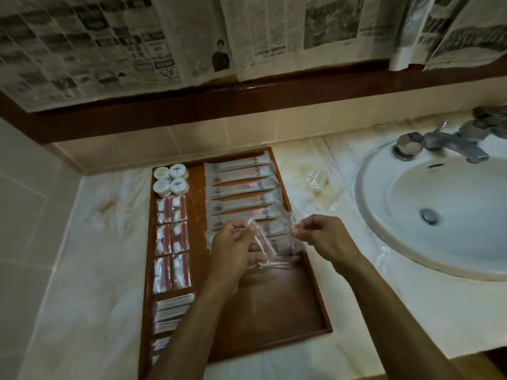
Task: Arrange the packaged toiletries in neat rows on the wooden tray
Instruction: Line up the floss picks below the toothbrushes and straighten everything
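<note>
Clear plastic is what both hands are dealing with: a thin transparent packet (264, 244) held in the air over the wooden tray (315, 281), just above the near end of its right-hand column of long sachets (241, 185). The left hand (233, 248) pinches the packet's left upper edge between thumb and fingertips, and the right hand (323, 237) pinches its right corner the same way, stretching it flat between them. What lies inside it is too faint to tell.

Such a packet looks very light, limp and slick, likely to crumple or slide, so I judge the sealed edges the best hold, with a low, flat set-down into the bare wood on the tray's near right.

On the tray's left side stand four small round jars (170, 179) at the far end, then paired red-and-white packets (172, 237), then white flat sachets (171, 311) nearest the person. The tray rests on a pale marble counter (90, 270); right of the tray lie loose clear wrappers (318, 178), then a white sink (439, 215) with a metal tap (450, 142). Newspaper (109, 42) hangs on the wall behind the tray, and the light is dim
</note>
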